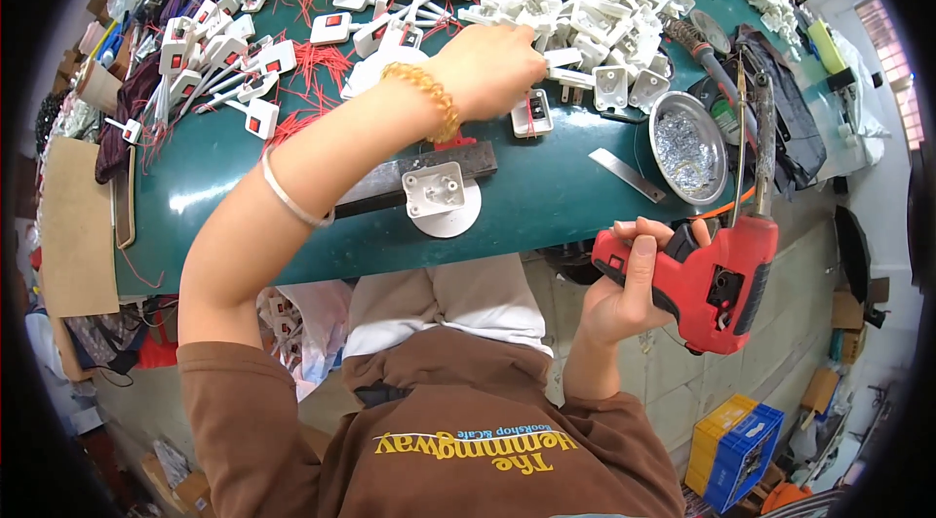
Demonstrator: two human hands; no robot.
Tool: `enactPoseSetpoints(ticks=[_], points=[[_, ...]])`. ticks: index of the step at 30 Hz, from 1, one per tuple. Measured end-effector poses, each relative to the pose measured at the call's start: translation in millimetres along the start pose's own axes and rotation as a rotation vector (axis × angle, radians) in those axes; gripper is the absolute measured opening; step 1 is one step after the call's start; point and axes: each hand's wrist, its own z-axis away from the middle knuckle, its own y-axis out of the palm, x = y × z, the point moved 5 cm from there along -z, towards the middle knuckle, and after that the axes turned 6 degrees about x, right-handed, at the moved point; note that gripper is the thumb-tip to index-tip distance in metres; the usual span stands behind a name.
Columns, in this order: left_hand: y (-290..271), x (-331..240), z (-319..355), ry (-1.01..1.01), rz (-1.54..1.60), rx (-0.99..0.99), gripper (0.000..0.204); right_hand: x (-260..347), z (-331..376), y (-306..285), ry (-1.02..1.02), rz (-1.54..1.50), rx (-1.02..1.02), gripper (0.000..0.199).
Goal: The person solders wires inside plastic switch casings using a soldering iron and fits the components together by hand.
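My left hand (495, 67) reaches across the bench to the near edge of a heap of white plastic housings (595, 16). Its fingers are curled, and whatever they may grip is hidden. Just below the fingertips lies a white housing with a black part and red wire (532, 114). In my right hand (629, 284) is a red pistol-grip power tool (726, 289), held beyond the bench edge with its front pointing away. Between the hands, a white open housing (435, 189) sits on a round white disc (450, 221) beside a dark metal bar (390, 181).
A metal bowl of small silvery pieces (690, 149) stands on the right, near a flat metal strip (627, 175). White switch parts with red buttons and red wires (276, 57) crowd the left and back. A blue and yellow crate (733, 450) rests on the floor.
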Motion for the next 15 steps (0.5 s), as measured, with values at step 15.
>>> enactPoseSetpoints(ticks=[15], points=[[-101.3,-68.2,53.3,0.213,0.081,-0.513,0.024,13.3,-5.0,4.9,-0.091,0.037,-0.066,0.053]])
